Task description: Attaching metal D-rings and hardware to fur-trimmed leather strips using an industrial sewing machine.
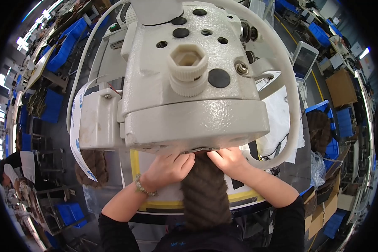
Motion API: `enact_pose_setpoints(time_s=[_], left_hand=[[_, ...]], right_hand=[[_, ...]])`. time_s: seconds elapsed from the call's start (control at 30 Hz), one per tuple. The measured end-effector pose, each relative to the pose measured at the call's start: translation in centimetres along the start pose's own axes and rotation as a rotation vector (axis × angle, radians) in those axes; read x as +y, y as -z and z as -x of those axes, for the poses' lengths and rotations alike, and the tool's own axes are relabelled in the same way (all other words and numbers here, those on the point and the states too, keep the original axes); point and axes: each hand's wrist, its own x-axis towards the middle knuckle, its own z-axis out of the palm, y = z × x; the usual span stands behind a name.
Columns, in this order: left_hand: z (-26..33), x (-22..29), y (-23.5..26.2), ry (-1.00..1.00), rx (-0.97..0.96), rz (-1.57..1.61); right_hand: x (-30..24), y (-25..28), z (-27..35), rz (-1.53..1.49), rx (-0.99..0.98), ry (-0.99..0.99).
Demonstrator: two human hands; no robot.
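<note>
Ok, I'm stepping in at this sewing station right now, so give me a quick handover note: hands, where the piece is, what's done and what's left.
Left hand: flat grip on the left edge of the brown ribbed knit piece.
Right hand: pressing its right edge, fingers tucked under the sewing machine head.
Piece: front end under the head, the rest trailing back toward the body over the yellow-bordered table.
Done: piece fed in.
Left: cannot tell; needle and seam are hidden.

— How is the light behaving?
— Bright, even light is falling from overhead, glaring off the pale grey, speckled metal sewing machine head (193, 80) and casting shadow beneath it.
— And the sharpness?
— The centre is staying crisp; straight edges are bending toward the rim, where black corners are closing in and far details are blurring.
</note>
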Motion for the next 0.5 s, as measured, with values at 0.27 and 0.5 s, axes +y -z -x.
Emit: enact_pose_setpoints(time_s=[0.27, 0.5], left_hand=[[0.2, 0.5, 0.7, 0.020, -0.092, 0.054], [1.5, 2.0, 2.1, 0.082, -0.192, 0.093]], right_hand=[[-0.5, 0.9, 0.5, 0.132, -0.113, 0.057], [-3.6, 4.2, 3.8, 0.004, -0.268, 0.105]])
